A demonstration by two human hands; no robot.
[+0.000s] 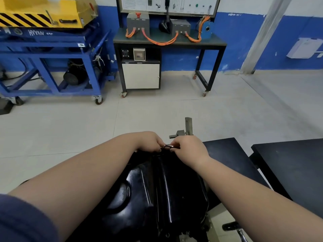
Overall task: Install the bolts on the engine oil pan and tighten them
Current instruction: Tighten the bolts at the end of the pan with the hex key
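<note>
A glossy black engine oil pan (pixel 157 189) fills the lower middle of the head view, its far edge under both hands. My left hand (pixel 150 141) rests with curled fingers at the pan's far rim. My right hand (pixel 189 149) pinches a small dark metal tool (pixel 170 146) that bridges the gap between the two hands. Whether my left fingers also hold that tool is hidden. No bolt shows clearly; the far rim is covered by the hands.
A grey metal stand bracket (pixel 187 127) rises just beyond my hands. Dark tabletops (pixel 288 165) lie to the right. A black handle (pixel 230 226) sits at the lower right. A blue cart (pixel 52 67) and a wheeled bench (pixel 167 42) stand across the floor.
</note>
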